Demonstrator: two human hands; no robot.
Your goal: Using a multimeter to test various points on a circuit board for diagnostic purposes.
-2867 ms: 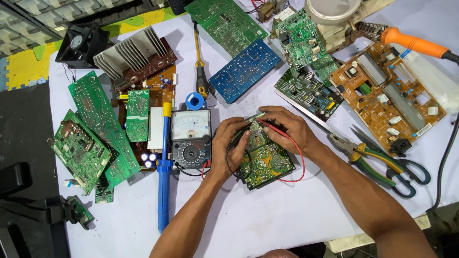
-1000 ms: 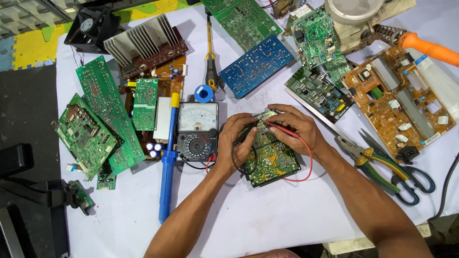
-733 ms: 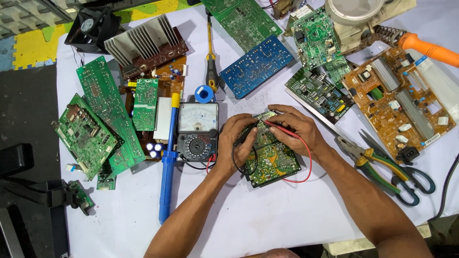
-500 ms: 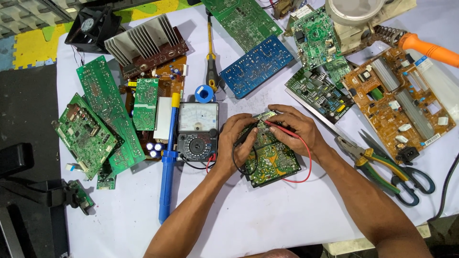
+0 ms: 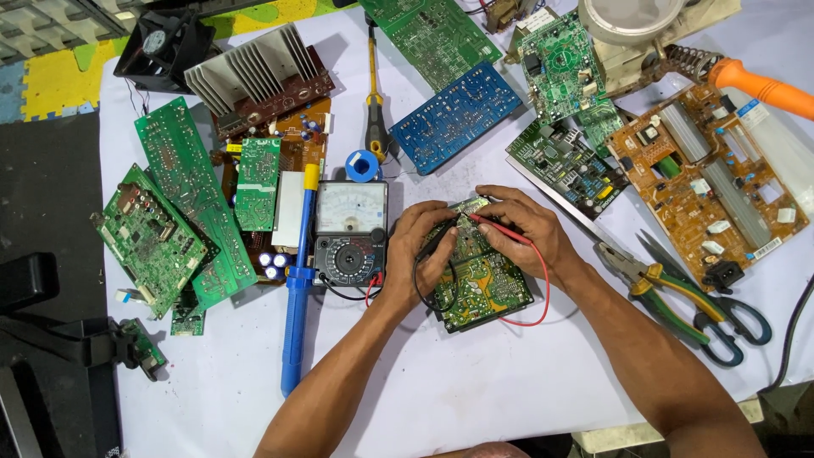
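A small green circuit board (image 5: 482, 284) lies on the white table (image 5: 475, 382) in front of me. My left hand (image 5: 417, 254) rests on its left edge and holds a black test probe (image 5: 437, 242) against it. My right hand (image 5: 527, 231) holds a red test probe (image 5: 490, 222), its tip on the board's upper part. Red and black leads run from the probes to an analogue multimeter (image 5: 350, 232) just left of my left hand.
A blue desoldering pump (image 5: 297, 297) lies left of the meter. Several circuit boards surround the work: green ones (image 5: 174, 225) at left, a blue one (image 5: 456, 114) above, an orange-brown one (image 5: 708, 178) at right. Pliers and scissors (image 5: 687, 293) lie at right, a screwdriver (image 5: 373, 93) above.
Both hands stay on the small green board with the probes; only slight shifts of the view and fingers.
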